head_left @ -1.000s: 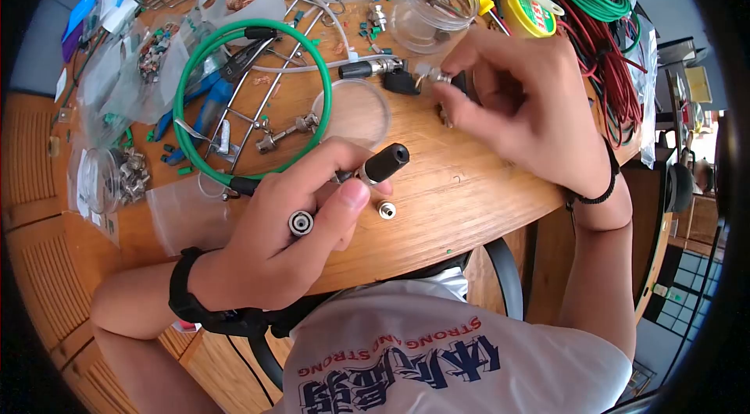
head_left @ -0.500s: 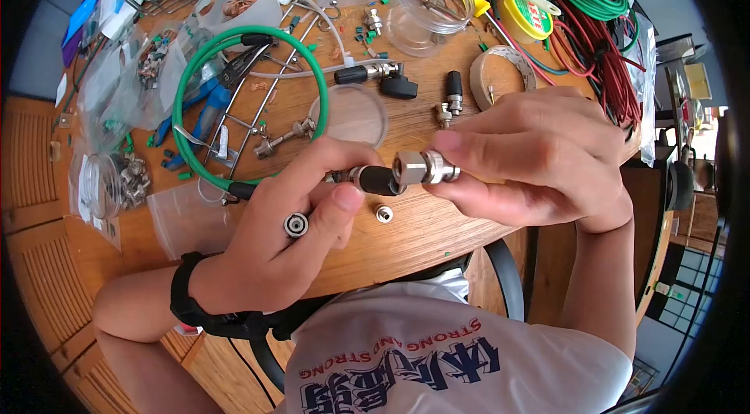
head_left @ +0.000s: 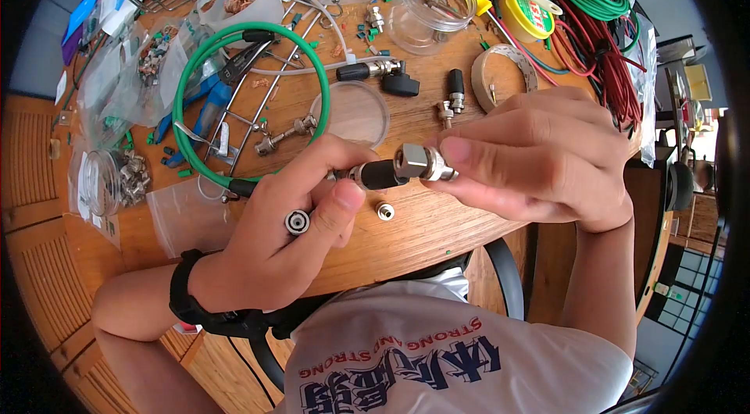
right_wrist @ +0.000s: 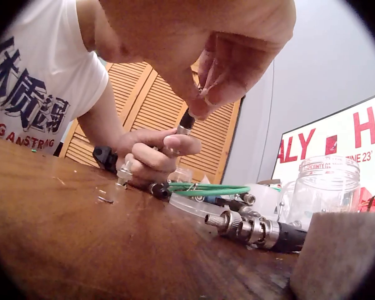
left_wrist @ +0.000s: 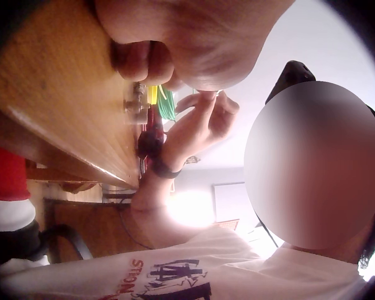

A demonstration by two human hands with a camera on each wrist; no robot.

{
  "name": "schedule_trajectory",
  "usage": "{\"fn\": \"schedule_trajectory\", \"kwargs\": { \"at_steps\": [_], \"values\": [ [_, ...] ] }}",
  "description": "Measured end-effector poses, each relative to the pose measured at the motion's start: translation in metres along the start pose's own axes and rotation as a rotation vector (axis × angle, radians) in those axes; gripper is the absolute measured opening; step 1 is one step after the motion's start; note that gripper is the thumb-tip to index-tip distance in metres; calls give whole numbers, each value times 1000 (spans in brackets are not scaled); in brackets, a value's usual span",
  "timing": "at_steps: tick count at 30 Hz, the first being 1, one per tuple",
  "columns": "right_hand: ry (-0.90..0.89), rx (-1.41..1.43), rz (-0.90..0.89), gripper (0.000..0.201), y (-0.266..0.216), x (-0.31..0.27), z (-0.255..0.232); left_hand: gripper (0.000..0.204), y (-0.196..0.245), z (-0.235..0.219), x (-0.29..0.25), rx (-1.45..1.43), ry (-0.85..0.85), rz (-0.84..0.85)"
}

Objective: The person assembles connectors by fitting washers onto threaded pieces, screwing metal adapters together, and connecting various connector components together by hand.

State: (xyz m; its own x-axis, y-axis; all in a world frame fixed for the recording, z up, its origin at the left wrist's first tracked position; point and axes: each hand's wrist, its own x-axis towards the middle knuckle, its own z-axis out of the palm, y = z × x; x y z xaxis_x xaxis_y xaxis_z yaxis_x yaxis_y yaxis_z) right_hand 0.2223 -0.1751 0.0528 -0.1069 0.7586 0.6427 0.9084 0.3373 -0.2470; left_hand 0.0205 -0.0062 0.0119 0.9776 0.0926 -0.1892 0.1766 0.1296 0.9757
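My left hand (head_left: 262,238) holds a cable connector with a black sleeve (head_left: 381,174) between thumb and index finger, its black end facing right. A second connector's round metal end (head_left: 297,222) shows lower down between the same hand's fingers. Thumb and fingers of my right hand (head_left: 539,156) pinch a silver connector with a hex nut (head_left: 414,161). That nut meets the tip of the black sleeve in the head view. From the right wrist, the black sleeve (right_wrist: 186,120) rises from the left fingers to the right fingertips. Below lies a small metal fitting (head_left: 385,212).
Behind the hands lie black-and-silver connectors (head_left: 456,90), a tape roll (head_left: 504,74) and a clear lid (head_left: 355,115). A green cable loop (head_left: 180,94) lies over a wire rack at left. A clear jar (head_left: 422,27) and red wires (head_left: 617,94) stand farther back.
The right hand has come from the connectors at the back toward the left hand, bringing the silver connector to the black sleeve. The sleeve has tipped from up-right to rightward.
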Motion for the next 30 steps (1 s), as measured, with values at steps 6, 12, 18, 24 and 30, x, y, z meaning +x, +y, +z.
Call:
{"fn": "schedule_trajectory", "kwargs": {
  "at_steps": [6, 12, 18, 24, 30],
  "values": [
    [-18, -22, 1, 31, -1, 0, 0, 40, 1, 1, 2, 95, 1, 34],
    [0, 29, -12, 30, 4, -2, 3, 39, 0, 0, 2, 111, -34, 92],
    [-104, 16, 12, 29, 5, -2, -2, 20, 5, -2, 0, 31, -25, -33],
    [-171, -16, 207, 25, 2, 1, -1, 18, 2, -1, 1, 117, -13, 20],
    [-77, 19, 267, 25, 6, 2, 1, 28, -1, -3, 2, 110, -35, 40]
  ]
}}
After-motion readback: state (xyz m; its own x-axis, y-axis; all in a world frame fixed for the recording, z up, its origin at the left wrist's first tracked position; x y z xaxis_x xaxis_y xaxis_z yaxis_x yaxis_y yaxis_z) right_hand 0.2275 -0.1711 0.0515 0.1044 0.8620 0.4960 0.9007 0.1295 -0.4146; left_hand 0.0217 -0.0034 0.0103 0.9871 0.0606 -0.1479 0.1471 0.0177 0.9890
